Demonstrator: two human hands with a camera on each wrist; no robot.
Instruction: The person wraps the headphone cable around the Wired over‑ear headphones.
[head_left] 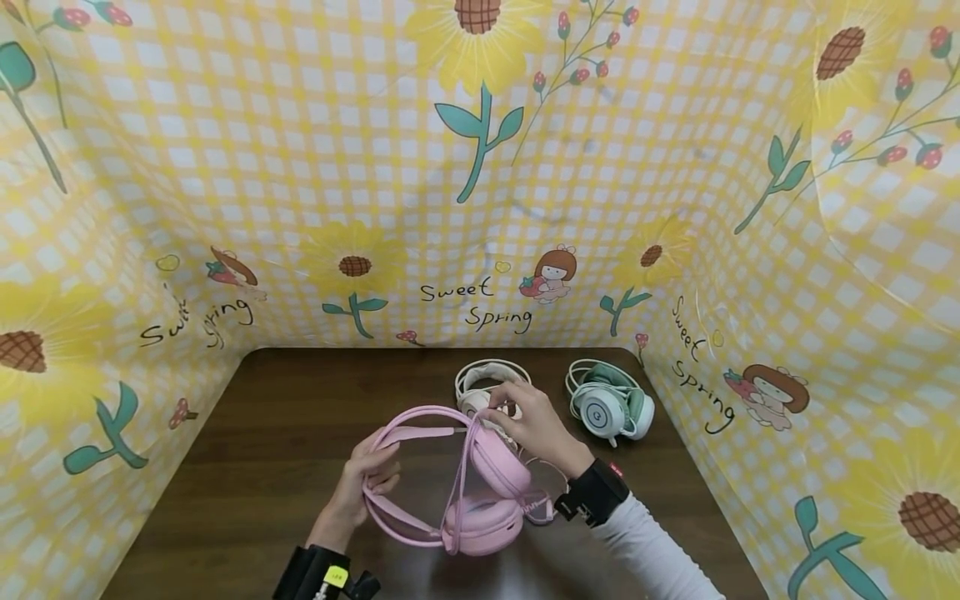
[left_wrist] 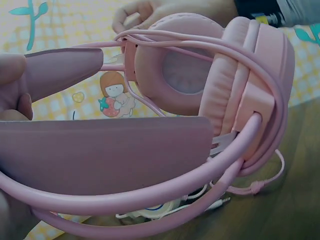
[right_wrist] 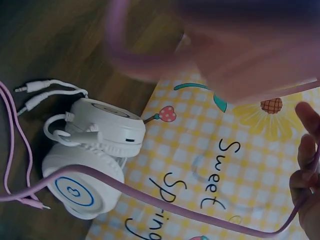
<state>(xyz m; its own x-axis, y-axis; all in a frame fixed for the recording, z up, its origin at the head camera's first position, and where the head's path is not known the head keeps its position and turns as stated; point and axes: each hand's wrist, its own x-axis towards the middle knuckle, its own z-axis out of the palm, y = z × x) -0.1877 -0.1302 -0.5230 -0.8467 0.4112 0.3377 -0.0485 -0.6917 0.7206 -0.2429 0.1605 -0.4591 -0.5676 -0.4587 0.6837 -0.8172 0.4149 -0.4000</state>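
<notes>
A pink headset (head_left: 480, 492) is held just above the dark wooden table between my two hands. My left hand (head_left: 378, 473) grips its headband (left_wrist: 100, 155) on the left, with the fingers (left_wrist: 11, 85) curled around the strap. Above the upper ear cup (head_left: 497, 462), my right hand (head_left: 501, 410) pinches the thin pink cable (right_wrist: 150, 200), which loops around the cups. Both padded cups (left_wrist: 190, 75) lie folded together. The right hand's fingers (right_wrist: 306, 160) show at the edge of the right wrist view.
A white headset (head_left: 480, 382) with a blue ring on its cup (right_wrist: 75, 192) lies right behind the pink one, its two jack plugs (right_wrist: 30, 95) on the table. A green and white headset (head_left: 609, 407) sits at the back right. Patterned yellow cloth walls (head_left: 480, 208) enclose the table (head_left: 285, 417).
</notes>
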